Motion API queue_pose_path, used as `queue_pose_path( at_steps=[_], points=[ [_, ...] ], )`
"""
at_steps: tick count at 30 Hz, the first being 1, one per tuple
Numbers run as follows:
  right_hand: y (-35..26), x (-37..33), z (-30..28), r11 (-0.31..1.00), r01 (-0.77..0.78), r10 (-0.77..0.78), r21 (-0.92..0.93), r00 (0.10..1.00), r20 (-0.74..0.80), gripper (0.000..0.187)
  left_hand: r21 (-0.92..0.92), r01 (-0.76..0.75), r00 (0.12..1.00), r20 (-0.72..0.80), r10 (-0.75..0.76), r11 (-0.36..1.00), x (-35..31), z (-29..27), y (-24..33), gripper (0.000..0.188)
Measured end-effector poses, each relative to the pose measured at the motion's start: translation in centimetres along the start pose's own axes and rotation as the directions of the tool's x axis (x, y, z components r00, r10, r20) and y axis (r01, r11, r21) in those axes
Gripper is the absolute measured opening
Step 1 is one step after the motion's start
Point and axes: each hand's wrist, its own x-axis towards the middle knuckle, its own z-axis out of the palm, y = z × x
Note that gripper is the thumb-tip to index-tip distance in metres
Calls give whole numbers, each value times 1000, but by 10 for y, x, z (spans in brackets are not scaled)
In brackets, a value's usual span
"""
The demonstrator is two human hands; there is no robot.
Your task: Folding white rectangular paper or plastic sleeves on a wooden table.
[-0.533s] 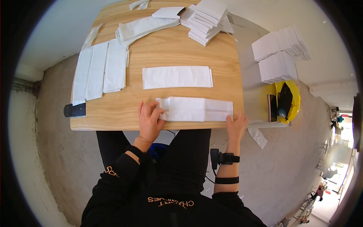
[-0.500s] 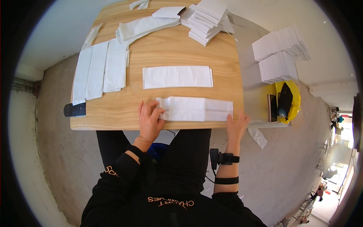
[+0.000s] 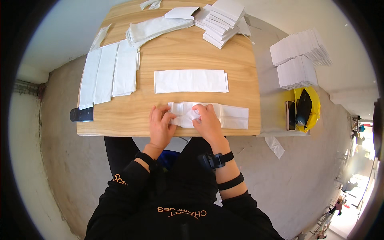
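A long, flat white folded strip [image 3: 236,117], like thin paper or film, lies along the table's near edge. At its left end my left hand [image 3: 162,124] is closed, thumb and fingers pinching the folded edge. My right hand [image 3: 208,122] grips the middle of the strip, its thumb and fingers curled and the material bunched beneath them. The strip's right part lies flat, with a lengthwise crease. Just beyond my hands rests a small flat stack of similar white strips [image 3: 191,81].
More white strips [image 3: 102,74] lie side by side at the table's left, with another pile [image 3: 160,30] behind. White folded cards [image 3: 224,22] are heaped at the back right. On the right-hand surface stand stacks of white cards [image 3: 298,72], a phone [image 3: 291,116] and a yellow bag [image 3: 316,108].
My right hand has moved left from the strip's right end to its middle, where it now pinches the material. The left hand stays at the left end.
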Motion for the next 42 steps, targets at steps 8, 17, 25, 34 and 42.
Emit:
queue_pose_path(
  at_steps=[8, 17, 25, 34, 42],
  points=[
    [-8, -1, 1, 999, 35, -35, -22, 999, -16, 41, -422, 435, 875, -12, -485, 795, -8, -21, -10, 13],
    [-15, -1, 3, 972, 97, -108, -213, 993, -39, 59, -529, 690, 682, 247, -688, 494, -11, -60, -34, 14],
    [-17, -1, -1, 979, 80, -94, -187, 993, -68, 56, -715, 510, 832, 269, -485, 477, 14, -60, 12, 11],
    [-13, -16, -32, 604, -263, 276, 752, 955, 112, 47, -444, 430, 895, 324, -307, 787, 23, -10, 70, 13],
    [15, -15, -15, 825, -202, 278, 527, 958, -68, 44, -347, 186, 916, 400, -34, 919, 14, 2, 74, 29]
  ],
)
